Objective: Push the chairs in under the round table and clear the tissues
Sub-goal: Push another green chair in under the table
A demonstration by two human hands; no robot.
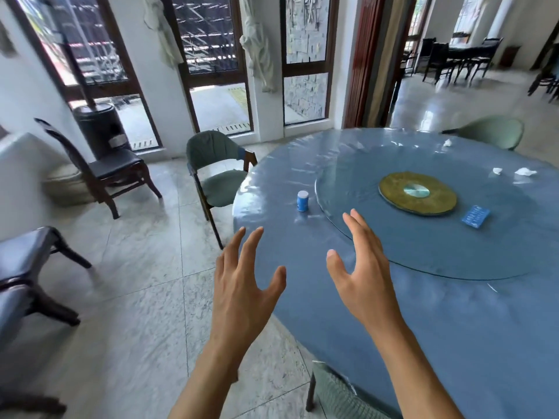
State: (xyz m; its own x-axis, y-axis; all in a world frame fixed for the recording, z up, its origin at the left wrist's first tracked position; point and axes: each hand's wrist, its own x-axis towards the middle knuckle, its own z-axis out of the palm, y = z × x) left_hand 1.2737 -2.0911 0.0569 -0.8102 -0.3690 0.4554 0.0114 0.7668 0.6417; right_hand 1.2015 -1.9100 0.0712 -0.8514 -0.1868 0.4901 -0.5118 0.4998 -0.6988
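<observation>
A round table (453, 328) with a blue cover and a glass turntable (378, 182) fills the right side. A green armchair (216, 173) stands at its left edge, pulled out and angled. Another green chair (493, 131) sits at the far side, and a third chair's back (338, 391) shows tucked in at the near edge. Three crumpled white tissues (525, 171) (497, 170) (447, 143) lie on the far right of the table. My left hand (245, 282) and my right hand (363, 273) are raised with fingers spread, holding nothing, above the table's near-left edge.
A small blue-and-white container (302, 201) and a blue packet (475, 216) rest on the table. Dark wooden chairs (106, 167) (27, 273) stand along the left wall near a black stove (98, 128). Open tiled floor (145, 267) lies between them and the table.
</observation>
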